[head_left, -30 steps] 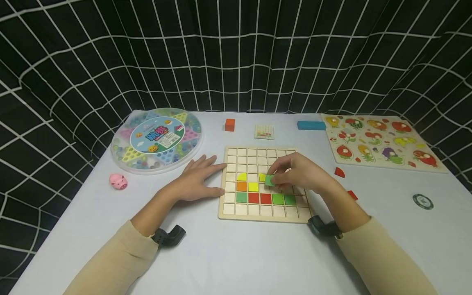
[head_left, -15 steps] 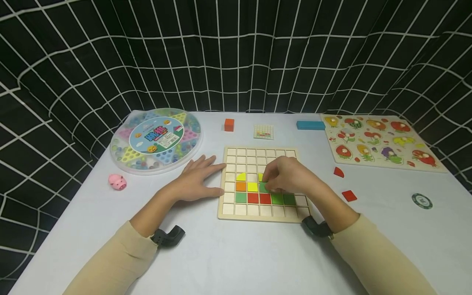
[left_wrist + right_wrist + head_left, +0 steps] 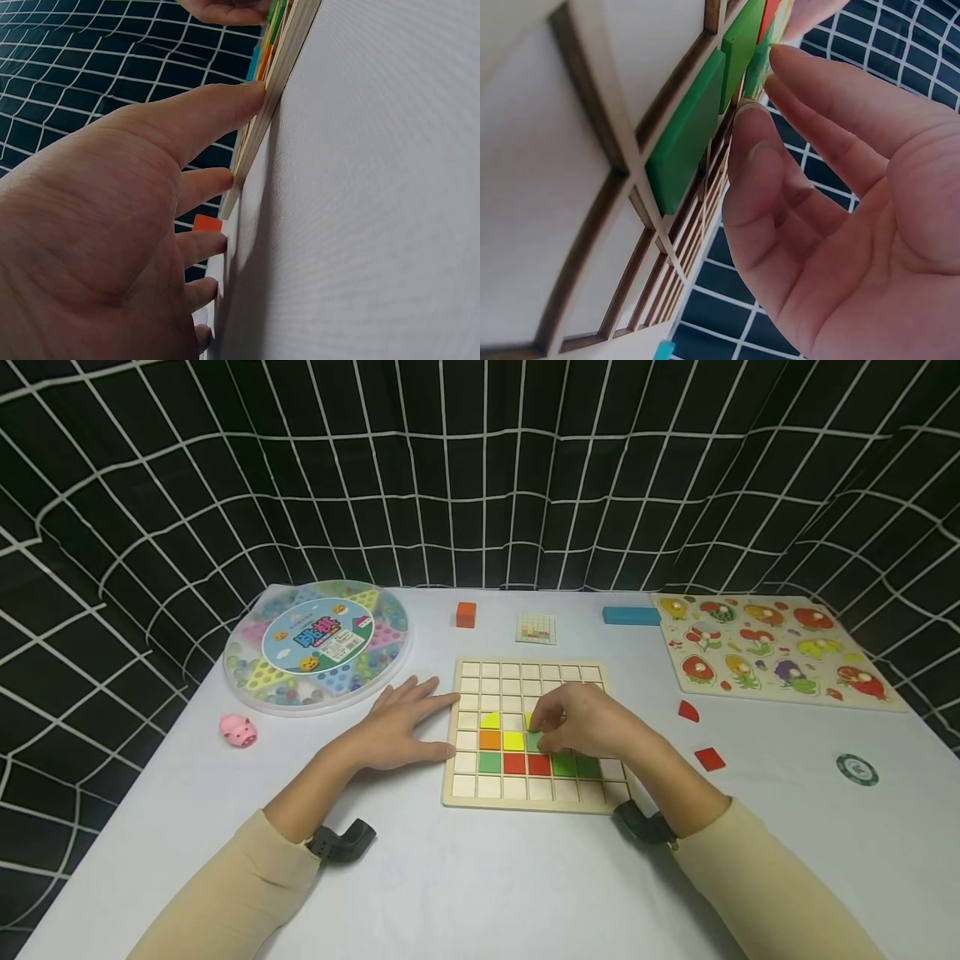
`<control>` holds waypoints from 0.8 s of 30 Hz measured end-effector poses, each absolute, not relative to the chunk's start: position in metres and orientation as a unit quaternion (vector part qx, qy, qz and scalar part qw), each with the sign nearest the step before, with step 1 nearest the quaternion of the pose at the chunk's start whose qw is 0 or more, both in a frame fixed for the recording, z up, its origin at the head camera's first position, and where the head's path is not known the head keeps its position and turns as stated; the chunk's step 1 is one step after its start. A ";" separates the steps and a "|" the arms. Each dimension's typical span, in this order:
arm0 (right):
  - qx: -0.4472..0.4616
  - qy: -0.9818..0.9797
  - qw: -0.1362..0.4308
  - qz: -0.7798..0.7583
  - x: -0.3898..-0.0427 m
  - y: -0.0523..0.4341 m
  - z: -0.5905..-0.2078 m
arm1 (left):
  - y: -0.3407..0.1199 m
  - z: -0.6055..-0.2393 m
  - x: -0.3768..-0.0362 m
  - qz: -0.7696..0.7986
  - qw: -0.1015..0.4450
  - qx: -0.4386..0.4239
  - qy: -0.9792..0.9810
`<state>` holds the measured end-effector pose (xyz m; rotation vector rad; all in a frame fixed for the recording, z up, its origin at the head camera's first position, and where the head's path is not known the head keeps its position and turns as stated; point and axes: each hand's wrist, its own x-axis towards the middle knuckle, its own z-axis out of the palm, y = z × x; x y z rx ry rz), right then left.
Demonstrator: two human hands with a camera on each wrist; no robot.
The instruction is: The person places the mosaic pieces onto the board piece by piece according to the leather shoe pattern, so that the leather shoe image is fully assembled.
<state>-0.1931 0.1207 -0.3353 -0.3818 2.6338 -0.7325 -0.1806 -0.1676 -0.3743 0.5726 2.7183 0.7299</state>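
A wooden grid board [image 3: 466, 785] lies flat, with several coloured tiles in its cells. My left hand [image 3: 397, 727] is spread beside it, thumb and index fingertips touching its left edge. Over the board's middle, my right hand [image 3: 588, 718] has curled fingers and thumb at a green square tile [image 3: 533, 742], which sits beside a yellow square [image 3: 513, 741] and an orange square [image 3: 490, 740]. In the right wrist view the fingertips meet that green tile [image 3: 758, 64], close to two other green tiles. A yellow rounded piece behind it is partly covered by the right fingers.
A small pattern card [image 3: 536, 628], an orange cube [image 3: 466, 615] and a blue block [image 3: 632, 615] lie behind the board. Right are red pieces [image 3: 709, 759], a chip [image 3: 857, 769] and a fruit puzzle [image 3: 780, 647]; left, a marble game [image 3: 318, 647] and pink pig [image 3: 238, 731].
My right hand has lowered the green square tile into a cell right of the yellow square, and its fingers have since shifted slightly. The left hand has stayed at the board's edge.
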 end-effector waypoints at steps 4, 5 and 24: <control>-0.144 0.935 0.190 -0.263 -0.194 0.123 -0.336 | -0.167 -0.375 -0.181 0.253 0.135 0.197 0.938; -0.145 0.934 0.193 -0.265 -0.194 0.125 -0.336 | -0.167 -0.375 -0.181 0.253 0.135 0.196 0.938; -0.152 0.916 0.205 -0.309 -0.192 0.192 -0.318 | -0.166 -0.374 -0.180 0.254 0.137 0.197 0.937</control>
